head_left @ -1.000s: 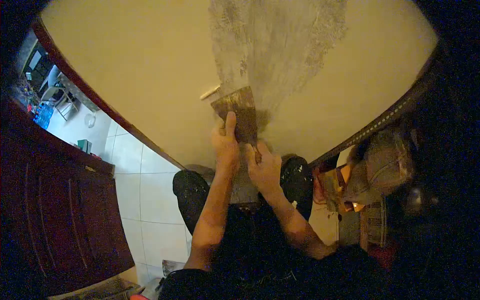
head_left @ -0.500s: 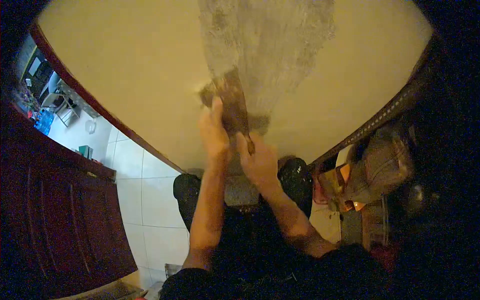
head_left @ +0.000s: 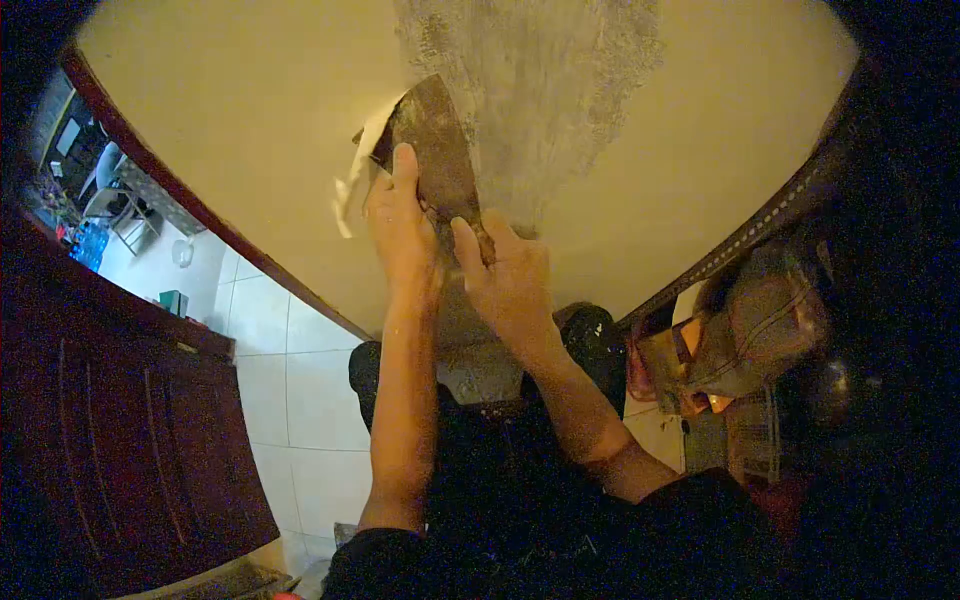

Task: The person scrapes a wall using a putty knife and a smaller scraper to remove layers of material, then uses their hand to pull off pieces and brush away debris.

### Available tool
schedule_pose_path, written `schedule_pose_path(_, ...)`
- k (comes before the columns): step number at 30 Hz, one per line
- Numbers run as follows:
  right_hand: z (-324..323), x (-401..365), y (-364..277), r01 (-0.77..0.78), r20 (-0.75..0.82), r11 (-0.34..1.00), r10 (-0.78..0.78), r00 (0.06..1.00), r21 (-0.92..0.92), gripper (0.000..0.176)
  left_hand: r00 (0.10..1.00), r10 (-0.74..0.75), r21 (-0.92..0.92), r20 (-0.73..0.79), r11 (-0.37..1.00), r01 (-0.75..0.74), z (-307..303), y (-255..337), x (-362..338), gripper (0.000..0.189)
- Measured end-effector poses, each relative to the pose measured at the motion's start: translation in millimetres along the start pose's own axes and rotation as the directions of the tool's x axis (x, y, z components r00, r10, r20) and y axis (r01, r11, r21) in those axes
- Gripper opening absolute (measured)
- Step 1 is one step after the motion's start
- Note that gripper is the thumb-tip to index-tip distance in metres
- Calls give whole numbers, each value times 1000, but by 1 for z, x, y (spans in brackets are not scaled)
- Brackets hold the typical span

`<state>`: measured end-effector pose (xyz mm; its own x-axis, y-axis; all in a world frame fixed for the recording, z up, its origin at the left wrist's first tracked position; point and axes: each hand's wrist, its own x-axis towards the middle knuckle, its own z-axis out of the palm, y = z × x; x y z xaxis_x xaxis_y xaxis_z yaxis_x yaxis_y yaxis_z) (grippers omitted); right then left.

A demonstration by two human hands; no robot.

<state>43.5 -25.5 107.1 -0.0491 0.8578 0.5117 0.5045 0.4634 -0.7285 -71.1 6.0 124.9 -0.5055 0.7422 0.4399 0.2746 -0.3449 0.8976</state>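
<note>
A wide, dark-bladed scraper (head_left: 437, 145) lies against the cream painted wall (head_left: 240, 150), tilted with its top edge up and to the left. My right hand (head_left: 512, 285) is wrapped around its handle. My left hand (head_left: 403, 225) grips the lower left of the blade, thumb laid along its face; the other fingers are partly hidden. A pale strip of peeled paint (head_left: 372, 140) curls off the blade's left edge and hangs beside my left hand. Just right of the blade, the wall shows a bare, rough grey patch (head_left: 550, 90).
Dark trim (head_left: 190, 215) borders the wall on the left. A brown panelled door (head_left: 140, 440) stands over white floor tiles (head_left: 325, 400). At right sits a cluttered pile with a brown bag (head_left: 770, 320). Blue bottles (head_left: 90, 243) and a folding chair (head_left: 120, 215) are in the far room.
Both hands and the scraper have moved up and slightly left along the wall. A curled paint strip now stands out at the blade's left edge.
</note>
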Motion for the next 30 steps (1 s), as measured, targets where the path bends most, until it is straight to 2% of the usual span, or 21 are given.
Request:
schedule_pose_path(1,2,-1,2,-10,35,1000,11,999,-21,27,1000,2,-2,-3,1000,-2,1,0,-2,47)
schedule_pose_path(3,3,-3,5,-1,58,999,4,998,-37,30,983,-181,-231,4,957,177,5,-6,-8,46)
schedule_pose_path(4,0,-12,6,-30,72,999,28,997,22,28,985,-171,-234,1,958,166,8,-17,-12,46)
schedule_pose_path(6,-4,-28,10,-53,91,995,45,995,86,27,960,-278,-185,-32,945,268,13,-43,-22,43)
schedule_pose_path(7,-7,-36,13,-47,108,983,28,994,179,23,961,-274,-186,-38,947,262,15,-33,-30,43)
schedule_pose_path(8,-10,-44,19,-49,127,962,15,992,267,20,985,-163,-158,-54,975,153,18,-21,-41,42)
schedule_pose_path(9,-9,-53,29,-50,129,962,16,992,267,20,997,-51,-130,-64,991,43,20,-15,-48,40)
schedule_pose_path(10,-7,-59,41,-89,152,938,39,988,336,24,971,-212,-220,110,948,232,12,-25,-46,38)
schedule_pose_path(11,-6,-63,49,-129,177,907,62,982,401,29,971,-213,-223,111,946,234,13,-31,-49,38)
schedule_pose_path(13,-9,-61,46,-84,147,938,36,988,336,31,970,-218,-310,110,920,242,17,-24,-50,38)
schedule_pose_path(15,-6,-57,46,-40,118,962,8,993,270,33,963,-243,-283,117,921,267,17,-50,-42,38)
schedule_pose_path(17,7,-46,48,61,-25,966,-57,998,249,26,955,-270,-249,122,923,293,14,-53,-28,39)
schedule_pose_path(19,8,-27,33,64,-11,953,-63,998,297,27,975,-217,-91,-45,973,213,13,-27,-9,42)
schedule_pose_path(20,7,-17,24,62,8,938,-69,998,342,28,975,-217,-90,-44,973,212,16,-11,2,42)
schedule_pose_path(22,5,8,1,95,-3,953,-98,995,286,28,967,-103,-338,-231,941,19,19,18,17,47)
schedule_pose_path(23,5,14,-5,131,-12,965,-132,991,228,29,967,-106,-337,-233,941,22,14,25,18,47)
schedule_pose_path(24,6,12,-5,135,-12,964,-136,991,230,29,979,-197,-453,-45,878,156,6,30,22,48)
schedule_pose_path(25,9,6,-4,141,-35,947,-137,990,287,28,955,-254,-534,153,792,296,0,33,24,50)
schedule_pose_path(26,12,1,-4,152,-60,927,-140,988,343,27,980,-200,-388,22,901,193,0,31,19,49)
schedule_pose_path(30,13,-33,7,158,-137,963,-130,982,217,25,979,-192,-412,70,888,203,1,-1,-9,43)
